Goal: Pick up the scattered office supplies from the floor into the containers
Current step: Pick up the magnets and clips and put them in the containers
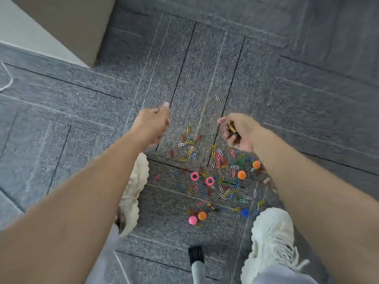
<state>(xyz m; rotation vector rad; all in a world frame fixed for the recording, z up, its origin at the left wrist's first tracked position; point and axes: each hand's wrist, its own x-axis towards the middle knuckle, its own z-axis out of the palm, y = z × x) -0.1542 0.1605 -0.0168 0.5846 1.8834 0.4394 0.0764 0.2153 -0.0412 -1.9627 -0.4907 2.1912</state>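
Left hand (155, 125) curled, pinching a small clip (159, 109) at the fingertips, blurry. Right hand (241, 133) curled round a few held clips (232, 129). Coloured paper clips (217, 173) and round magnets (241, 174) lie scattered on the carpet floor (287, 99), between pale shoes (272, 238).

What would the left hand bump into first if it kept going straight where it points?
Nothing, seemingly: the left hand aims over bare carpet; the lone silver clip lies off to its right. Height is unclear.
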